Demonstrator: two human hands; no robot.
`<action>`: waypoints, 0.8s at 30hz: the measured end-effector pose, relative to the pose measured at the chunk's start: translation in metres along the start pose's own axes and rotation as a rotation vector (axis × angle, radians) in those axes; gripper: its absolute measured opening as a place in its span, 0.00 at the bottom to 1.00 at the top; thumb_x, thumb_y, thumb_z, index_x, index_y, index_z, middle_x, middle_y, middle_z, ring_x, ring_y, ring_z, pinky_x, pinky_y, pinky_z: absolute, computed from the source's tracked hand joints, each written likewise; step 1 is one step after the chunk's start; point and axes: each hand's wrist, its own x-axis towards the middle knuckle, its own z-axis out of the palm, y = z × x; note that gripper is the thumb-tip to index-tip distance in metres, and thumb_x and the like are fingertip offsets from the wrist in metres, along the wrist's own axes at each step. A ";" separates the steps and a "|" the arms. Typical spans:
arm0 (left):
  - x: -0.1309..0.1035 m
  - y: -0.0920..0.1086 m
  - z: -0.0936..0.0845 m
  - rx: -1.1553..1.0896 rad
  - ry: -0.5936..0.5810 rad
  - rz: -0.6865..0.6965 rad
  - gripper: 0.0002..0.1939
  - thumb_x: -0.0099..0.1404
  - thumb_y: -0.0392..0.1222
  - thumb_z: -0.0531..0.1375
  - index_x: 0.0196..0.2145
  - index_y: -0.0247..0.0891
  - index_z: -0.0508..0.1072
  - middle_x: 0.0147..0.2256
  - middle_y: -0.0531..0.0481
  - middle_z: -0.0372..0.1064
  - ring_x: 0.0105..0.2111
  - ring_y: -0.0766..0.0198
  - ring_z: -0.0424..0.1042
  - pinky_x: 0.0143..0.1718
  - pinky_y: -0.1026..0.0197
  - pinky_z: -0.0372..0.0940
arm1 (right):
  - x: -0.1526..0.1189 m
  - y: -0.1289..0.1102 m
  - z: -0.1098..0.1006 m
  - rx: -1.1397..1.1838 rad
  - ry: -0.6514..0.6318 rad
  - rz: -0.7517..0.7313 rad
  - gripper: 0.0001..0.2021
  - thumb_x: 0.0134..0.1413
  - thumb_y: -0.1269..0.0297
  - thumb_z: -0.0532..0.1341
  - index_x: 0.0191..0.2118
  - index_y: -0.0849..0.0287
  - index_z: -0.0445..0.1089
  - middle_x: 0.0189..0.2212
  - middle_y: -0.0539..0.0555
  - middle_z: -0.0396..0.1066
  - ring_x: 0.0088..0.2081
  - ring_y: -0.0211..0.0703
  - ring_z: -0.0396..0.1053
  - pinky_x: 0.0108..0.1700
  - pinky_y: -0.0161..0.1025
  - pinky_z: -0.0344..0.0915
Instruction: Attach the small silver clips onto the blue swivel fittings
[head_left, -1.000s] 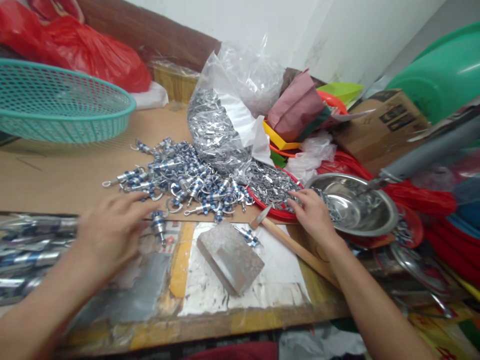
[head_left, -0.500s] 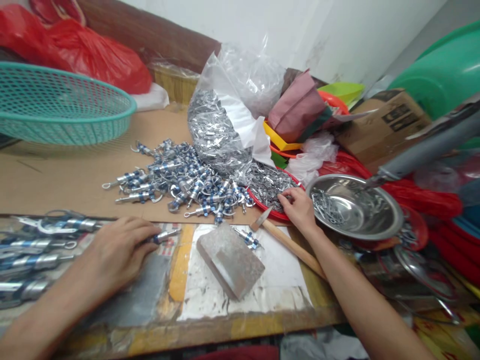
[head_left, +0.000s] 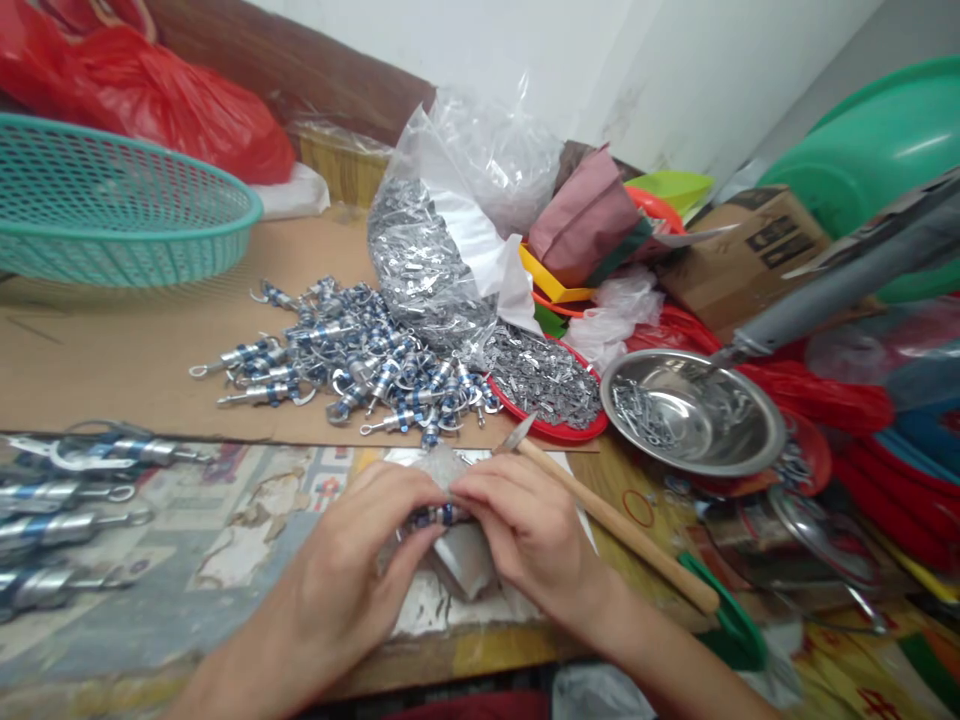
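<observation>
1. The left hand (head_left: 352, 560) has its thumb and forefinger nearly closed, pinching the left end of a blue-and-silver metal fitting (head_left: 446, 514).
2. The right hand (head_left: 536, 535) is curled, its fingertips drawn together at the fitting's right end, close against the left fingertips; whether they also grip a smaller piece cannot be told.
3. The fitting is between both sets of fingers, above a grey metal block (head_left: 466, 565); contact with the block is hidden.
4. Just beyond the right fingers is the head of a wooden-handled hammer (head_left: 622, 522), its handle slanting down past their right side.
5. Farther beyond the fingers, a pile of similar fittings (head_left: 360, 345) spreads leftward, and a red tray (head_left: 577, 434) of small flat metal pieces sits to the right.
6. Well left of the fingers, larger-looking fittings (head_left: 64, 525) lie in a row.
</observation>
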 end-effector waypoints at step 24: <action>0.001 0.003 -0.003 -0.103 0.289 -0.052 0.03 0.52 0.34 0.64 0.26 0.39 0.79 0.27 0.50 0.81 0.27 0.65 0.78 0.34 0.68 0.72 | 0.004 -0.016 -0.001 0.121 -0.194 0.062 0.07 0.57 0.73 0.56 0.33 0.63 0.71 0.28 0.54 0.69 0.33 0.40 0.66 0.36 0.36 0.61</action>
